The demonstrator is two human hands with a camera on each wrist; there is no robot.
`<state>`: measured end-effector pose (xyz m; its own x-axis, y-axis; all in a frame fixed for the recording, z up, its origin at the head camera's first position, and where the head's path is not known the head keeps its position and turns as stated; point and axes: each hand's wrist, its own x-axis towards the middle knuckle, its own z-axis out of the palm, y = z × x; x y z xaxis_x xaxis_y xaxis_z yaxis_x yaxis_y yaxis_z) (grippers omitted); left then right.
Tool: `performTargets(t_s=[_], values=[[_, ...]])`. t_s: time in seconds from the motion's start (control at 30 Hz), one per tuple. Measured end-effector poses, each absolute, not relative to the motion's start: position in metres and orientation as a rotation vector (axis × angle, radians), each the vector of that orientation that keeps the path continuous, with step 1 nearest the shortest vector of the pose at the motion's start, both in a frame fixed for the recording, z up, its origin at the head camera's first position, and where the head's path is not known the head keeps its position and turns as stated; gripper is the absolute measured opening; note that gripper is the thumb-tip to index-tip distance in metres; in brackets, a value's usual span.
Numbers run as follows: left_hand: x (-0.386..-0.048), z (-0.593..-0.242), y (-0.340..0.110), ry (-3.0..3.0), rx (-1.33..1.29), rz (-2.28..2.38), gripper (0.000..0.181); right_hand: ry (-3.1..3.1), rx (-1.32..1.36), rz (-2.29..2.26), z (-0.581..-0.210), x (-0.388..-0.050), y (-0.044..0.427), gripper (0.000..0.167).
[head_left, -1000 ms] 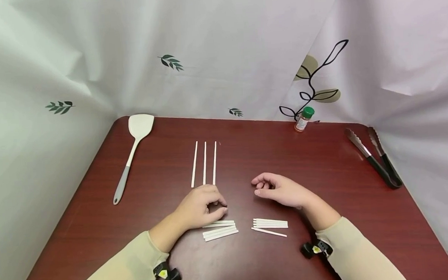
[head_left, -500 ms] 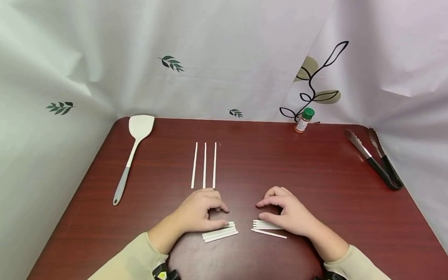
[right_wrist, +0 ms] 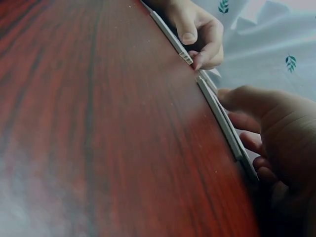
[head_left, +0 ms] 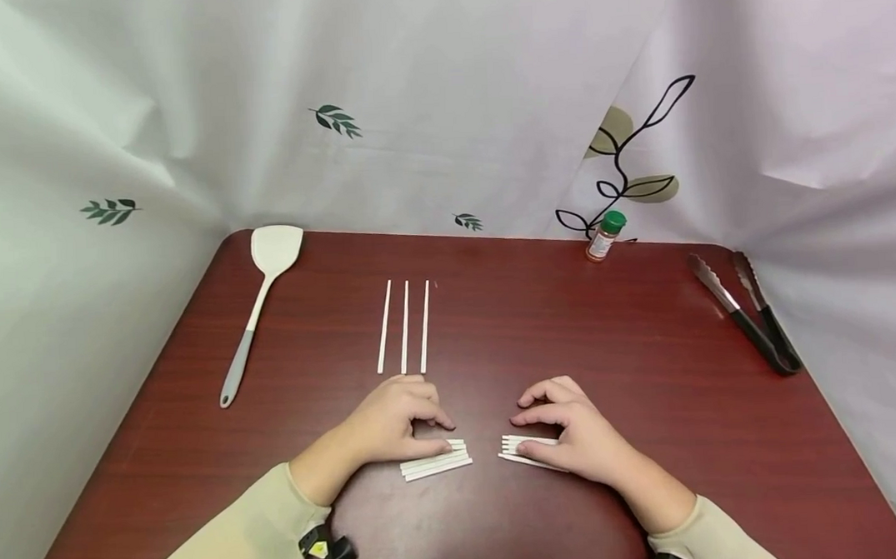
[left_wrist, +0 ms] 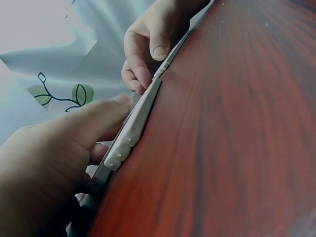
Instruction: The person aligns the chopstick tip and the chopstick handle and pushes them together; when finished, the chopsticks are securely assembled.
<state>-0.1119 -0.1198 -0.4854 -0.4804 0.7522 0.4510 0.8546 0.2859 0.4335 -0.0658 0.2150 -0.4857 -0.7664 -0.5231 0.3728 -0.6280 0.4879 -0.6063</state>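
Observation:
My left hand (head_left: 394, 419) hovers low over a bundle of several short white sticks (head_left: 437, 471). Its thumb lies over the back sticks, with the fingers loosely bent beyond them. On the other side, my right hand (head_left: 578, 432) has its thumb across a second bundle of short white sticks (head_left: 511, 445), its fingers spread behind them. Neither bundle is lifted off the table. In the left wrist view the left bundle (left_wrist: 132, 131) shows its ends beside the thumb; in the right wrist view the right bundle (right_wrist: 219, 116) runs along the thumb's side.
Three long white sticks (head_left: 404, 327) lie side by side beyond my left hand. A white spatula with a grey handle (head_left: 261, 300) is at the left. A green-capped spice bottle (head_left: 605, 236) stands at the back, and black-handled tongs (head_left: 754, 324) lie at the right.
My right hand has come down toward me, from behind the right bundle to over it. The left hand's thumb has shifted slightly onto its bundle. The head view has tilted a little.

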Motion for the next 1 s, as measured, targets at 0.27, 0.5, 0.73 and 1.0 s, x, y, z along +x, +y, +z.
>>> performTargets(t_s=[0.27, 0.5, 0.73, 1.0], values=[[-0.112, -0.486, -0.120, -2.374, -1.520, -0.962, 0.014, -2.571, 1.033, 1.126, -0.487, -0.066, 0.215, 0.026], [-0.109, -0.486, -0.121, -2.372, -1.535, -0.941, 0.017, -2.561, 1.097, 1.085, -0.487, -0.066, 0.214, 0.027], [-0.108, -0.485, -0.121, -2.359, -1.524, -0.924, 0.012, -2.564, 1.082, 1.091, -0.486, -0.066, 0.212, 0.025], [-0.102, -0.482, -0.116, -2.460, -1.443, -0.943, 0.010, -2.599, 0.985, 1.104, -0.482, -0.060, 0.208, 0.028]])
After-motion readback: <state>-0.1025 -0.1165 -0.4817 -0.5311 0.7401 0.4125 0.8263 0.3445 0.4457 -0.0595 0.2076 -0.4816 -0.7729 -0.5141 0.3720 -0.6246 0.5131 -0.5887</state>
